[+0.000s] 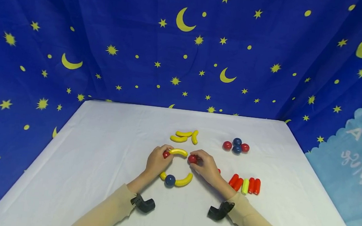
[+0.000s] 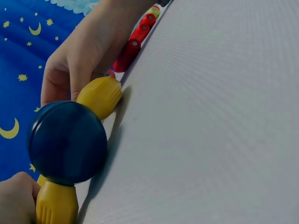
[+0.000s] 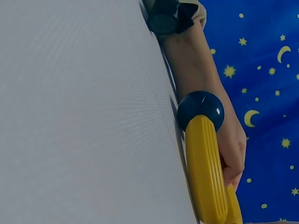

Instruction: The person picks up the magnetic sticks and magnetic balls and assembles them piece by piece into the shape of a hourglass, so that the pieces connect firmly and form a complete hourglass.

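My left hand (image 1: 156, 161) holds a red ball (image 1: 166, 154) between its thumb and fingers, at the left end of a yellow curved piece (image 1: 180, 152) shaped like a banana. My right hand (image 1: 208, 167) pinches another red ball (image 1: 192, 159) just past that piece's right end. Nearer to me, a dark blue ball (image 1: 170, 180) sits between a yellow curved piece (image 1: 184, 180) and a second one (image 1: 163, 175), partly hidden by the left hand. The left wrist view shows this blue ball (image 2: 67, 142) up close against yellow ends; the right wrist view shows it too.
Three loose yellow curved pieces (image 1: 183, 136) lie farther back. Right of them are two red balls (image 1: 227, 145) and two blue balls (image 1: 237, 149). Several red cylinders (image 1: 251, 185) and a yellow-green cylinder (image 1: 245, 187) lie beside the right forearm. A starry blue curtain (image 1: 186, 49) backs the white table (image 1: 108, 135).
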`<act>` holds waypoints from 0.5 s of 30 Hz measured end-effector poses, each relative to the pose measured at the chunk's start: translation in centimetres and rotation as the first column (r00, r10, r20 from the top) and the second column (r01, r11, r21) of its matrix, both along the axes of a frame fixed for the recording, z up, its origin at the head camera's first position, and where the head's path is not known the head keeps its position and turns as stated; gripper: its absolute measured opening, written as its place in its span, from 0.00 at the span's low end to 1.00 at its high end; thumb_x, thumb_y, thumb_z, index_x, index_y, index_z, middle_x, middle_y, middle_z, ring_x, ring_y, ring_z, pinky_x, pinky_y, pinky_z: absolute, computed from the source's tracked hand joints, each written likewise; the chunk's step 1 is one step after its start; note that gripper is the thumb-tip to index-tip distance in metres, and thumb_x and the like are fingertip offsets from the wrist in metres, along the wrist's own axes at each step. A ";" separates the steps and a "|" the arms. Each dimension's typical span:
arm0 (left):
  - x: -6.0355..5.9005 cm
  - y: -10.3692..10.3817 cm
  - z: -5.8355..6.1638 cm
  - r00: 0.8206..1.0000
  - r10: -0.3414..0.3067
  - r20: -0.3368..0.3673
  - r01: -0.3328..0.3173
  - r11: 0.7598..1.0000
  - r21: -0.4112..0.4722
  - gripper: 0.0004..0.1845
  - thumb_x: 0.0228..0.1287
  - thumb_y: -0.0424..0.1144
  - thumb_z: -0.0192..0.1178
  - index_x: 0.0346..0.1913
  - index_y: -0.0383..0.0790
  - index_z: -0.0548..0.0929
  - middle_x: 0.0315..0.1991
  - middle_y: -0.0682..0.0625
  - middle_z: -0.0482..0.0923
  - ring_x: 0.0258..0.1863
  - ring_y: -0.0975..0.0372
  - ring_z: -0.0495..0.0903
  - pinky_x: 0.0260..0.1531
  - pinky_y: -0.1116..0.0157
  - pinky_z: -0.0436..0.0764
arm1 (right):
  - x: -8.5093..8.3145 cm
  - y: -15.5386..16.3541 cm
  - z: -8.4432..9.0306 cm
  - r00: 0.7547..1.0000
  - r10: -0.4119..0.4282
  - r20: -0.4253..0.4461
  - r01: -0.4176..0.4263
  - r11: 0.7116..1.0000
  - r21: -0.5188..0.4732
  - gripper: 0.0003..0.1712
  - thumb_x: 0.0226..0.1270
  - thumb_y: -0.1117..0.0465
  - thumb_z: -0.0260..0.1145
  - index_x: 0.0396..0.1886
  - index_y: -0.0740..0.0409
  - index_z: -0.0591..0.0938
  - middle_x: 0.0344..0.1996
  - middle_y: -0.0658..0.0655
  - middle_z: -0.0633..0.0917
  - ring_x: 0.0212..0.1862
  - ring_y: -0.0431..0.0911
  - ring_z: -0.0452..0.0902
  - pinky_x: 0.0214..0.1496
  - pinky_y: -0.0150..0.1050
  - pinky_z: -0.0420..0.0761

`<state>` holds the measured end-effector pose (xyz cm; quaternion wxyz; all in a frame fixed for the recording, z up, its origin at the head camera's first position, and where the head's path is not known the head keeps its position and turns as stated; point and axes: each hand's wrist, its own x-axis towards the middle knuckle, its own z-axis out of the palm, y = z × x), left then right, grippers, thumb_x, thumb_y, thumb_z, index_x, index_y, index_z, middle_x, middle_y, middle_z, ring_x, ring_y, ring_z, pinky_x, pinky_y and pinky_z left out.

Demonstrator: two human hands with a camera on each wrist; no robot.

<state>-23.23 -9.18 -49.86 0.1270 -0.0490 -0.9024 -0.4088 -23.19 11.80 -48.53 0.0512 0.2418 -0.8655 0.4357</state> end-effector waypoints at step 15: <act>0.1 0.0 -0.1 0.998 -0.066 0.019 0.066 0.997 0.037 0.13 0.54 0.38 0.64 0.45 0.41 0.84 0.41 0.47 0.83 0.44 0.57 0.79 0.47 0.59 0.77 | 2.6 -0.4 0.0 0.984 -0.095 -0.148 0.084 0.993 -0.081 0.14 0.53 0.70 0.70 0.41 0.59 0.83 0.37 0.53 0.83 0.36 0.43 0.77 0.37 0.33 0.79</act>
